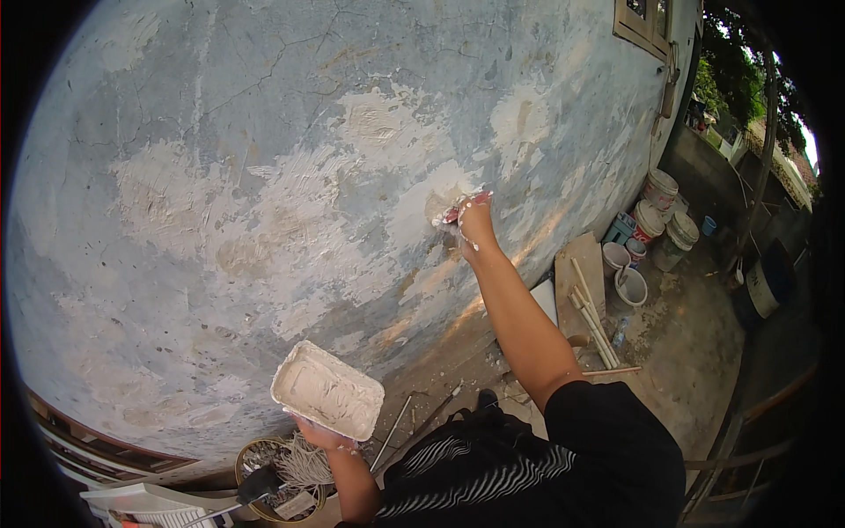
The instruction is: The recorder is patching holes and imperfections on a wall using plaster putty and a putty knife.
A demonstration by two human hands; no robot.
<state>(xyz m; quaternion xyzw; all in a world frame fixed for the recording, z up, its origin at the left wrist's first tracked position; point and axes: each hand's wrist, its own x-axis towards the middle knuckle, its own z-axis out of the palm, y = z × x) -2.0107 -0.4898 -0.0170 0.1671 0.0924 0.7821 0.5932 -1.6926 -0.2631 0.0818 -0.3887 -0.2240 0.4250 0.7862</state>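
Observation:
My right hand (476,227), spattered with white putty, is raised to the blue-grey wall (264,53). Its fingers are closed around a small red putty tool (452,214), whose edge is at a pale patch on the wall; the hand covers most of it, so its exact shape is hidden. Lower and to the left, my left hand (327,436) grips a rectangular tub (286,363) from beneath. Off-white putty (330,387) fills the tub, smeared up to the rim. Rough putty patches (378,123) spread across the cracked paint.
Several buckets (679,238) stand at the wall's foot to the right, near a board (572,273) with pale sticks (595,330). A round basin (242,475) with a mop head (304,462) sits below the tub. A wooden window frame (641,26) is at upper right.

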